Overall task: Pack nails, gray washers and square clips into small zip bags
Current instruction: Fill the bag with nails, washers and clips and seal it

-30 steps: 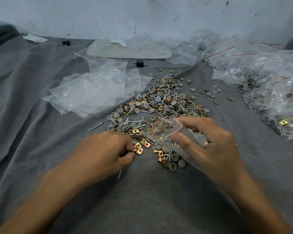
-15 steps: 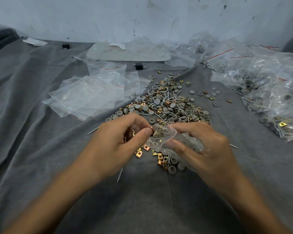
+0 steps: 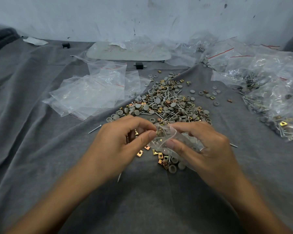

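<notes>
A heap of gray washers, nails and brass square clips (image 3: 166,105) lies on the gray cloth in the middle. My right hand (image 3: 205,149) grips a small clear zip bag (image 3: 166,137) just above the near edge of the heap, its mouth turned left. Inside the mouth I see brass clips and nails. My left hand (image 3: 120,146) is at the bag's mouth, thumb and forefinger pinched together on small parts there. A few loose square clips (image 3: 162,159) and washers lie under the bag.
Empty zip bags (image 3: 91,93) are piled at the left of the heap. Filled bags (image 3: 274,92) are stacked along the right side. A loose nail (image 3: 95,129) lies left of my left hand. A white wall bounds the far edge.
My left hand rose from the clips on the cloth to the bag's mouth with parts pinched in its fingers. The right hand lifted the bag slightly toward it.
</notes>
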### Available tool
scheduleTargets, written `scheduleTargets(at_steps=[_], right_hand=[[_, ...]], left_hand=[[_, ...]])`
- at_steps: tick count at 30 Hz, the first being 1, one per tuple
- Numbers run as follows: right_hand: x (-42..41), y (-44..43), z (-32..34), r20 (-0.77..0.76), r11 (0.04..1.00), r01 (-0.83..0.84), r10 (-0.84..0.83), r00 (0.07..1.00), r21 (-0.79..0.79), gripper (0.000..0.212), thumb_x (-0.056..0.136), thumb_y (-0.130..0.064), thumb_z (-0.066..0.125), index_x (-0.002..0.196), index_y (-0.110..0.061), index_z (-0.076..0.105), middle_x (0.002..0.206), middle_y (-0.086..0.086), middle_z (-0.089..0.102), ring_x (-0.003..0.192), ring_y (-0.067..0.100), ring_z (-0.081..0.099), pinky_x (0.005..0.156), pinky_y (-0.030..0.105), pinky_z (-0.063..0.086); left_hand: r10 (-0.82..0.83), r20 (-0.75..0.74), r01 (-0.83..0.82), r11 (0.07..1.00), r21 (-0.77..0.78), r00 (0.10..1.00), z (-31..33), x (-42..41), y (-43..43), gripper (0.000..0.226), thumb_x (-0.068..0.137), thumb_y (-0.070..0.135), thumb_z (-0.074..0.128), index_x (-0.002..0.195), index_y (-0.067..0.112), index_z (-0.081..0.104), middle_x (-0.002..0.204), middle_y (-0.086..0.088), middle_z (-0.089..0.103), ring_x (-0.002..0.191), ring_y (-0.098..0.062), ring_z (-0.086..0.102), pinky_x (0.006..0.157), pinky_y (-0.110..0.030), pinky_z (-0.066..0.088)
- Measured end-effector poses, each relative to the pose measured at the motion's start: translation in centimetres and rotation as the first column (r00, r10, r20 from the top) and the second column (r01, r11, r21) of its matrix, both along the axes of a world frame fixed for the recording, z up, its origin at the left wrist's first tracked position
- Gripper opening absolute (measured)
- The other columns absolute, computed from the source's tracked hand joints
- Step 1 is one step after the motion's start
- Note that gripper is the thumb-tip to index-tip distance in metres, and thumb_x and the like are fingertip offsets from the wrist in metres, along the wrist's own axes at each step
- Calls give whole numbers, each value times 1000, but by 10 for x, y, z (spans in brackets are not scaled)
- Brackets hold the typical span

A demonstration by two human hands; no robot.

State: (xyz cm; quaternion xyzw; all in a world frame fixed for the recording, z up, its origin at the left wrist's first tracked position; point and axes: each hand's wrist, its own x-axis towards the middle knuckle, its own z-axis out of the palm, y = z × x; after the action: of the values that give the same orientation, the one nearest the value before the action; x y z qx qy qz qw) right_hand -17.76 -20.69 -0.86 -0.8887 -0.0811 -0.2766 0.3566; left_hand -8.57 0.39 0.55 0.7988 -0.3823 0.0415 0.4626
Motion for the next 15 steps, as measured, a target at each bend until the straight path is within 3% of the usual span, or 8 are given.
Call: scheduleTargets(at_steps=[6, 8, 11, 15], right_hand=[[1, -3, -2, 5, 1000, 17, -17, 1000, 10, 34, 90, -41, 73, 121, -25, 71, 111, -16, 71, 108, 6, 64, 89, 22, 48], [1, -5, -3, 7, 999, 34, -34, 999, 28, 35, 89, -40, 73, 120, -22, 73, 111, -15, 72, 108, 6, 64, 89, 20, 47], [1, -6, -3, 0, 999, 34, -34, 999, 34, 36, 90, -43, 71, 120, -23, 72, 112, -16, 71, 109, 8, 64, 89, 19, 47], [1, -6, -3, -3, 999, 29, -29, 1000, 31, 35, 92, -43, 68, 122, -25, 71, 112, -18, 71, 110, 7, 64, 89, 20, 47]], left_hand=[[-72, -143, 59, 994, -95, 987, 1, 6, 5, 18, 90, 43, 69, 107, 39, 71, 80, 10, 70, 66, -18, 62, 57, -29, 50], [-22, -134, 14, 998, -66, 991, 1, 13, 12, 10, 91, 39, 70, 101, 37, 71, 79, 12, 70, 64, -7, 60, 58, -25, 47], [53, -53, -44, 986, 160, 997, 0, 19, 22, 3, 91, 39, 69, 93, 38, 70, 79, 18, 68, 65, -3, 61, 60, -29, 46], [48, 63, -72, 872, 484, 997, -3, 15, 20, 4, 90, 44, 68, 90, 40, 66, 84, 24, 63, 78, 2, 57, 73, -34, 50]])
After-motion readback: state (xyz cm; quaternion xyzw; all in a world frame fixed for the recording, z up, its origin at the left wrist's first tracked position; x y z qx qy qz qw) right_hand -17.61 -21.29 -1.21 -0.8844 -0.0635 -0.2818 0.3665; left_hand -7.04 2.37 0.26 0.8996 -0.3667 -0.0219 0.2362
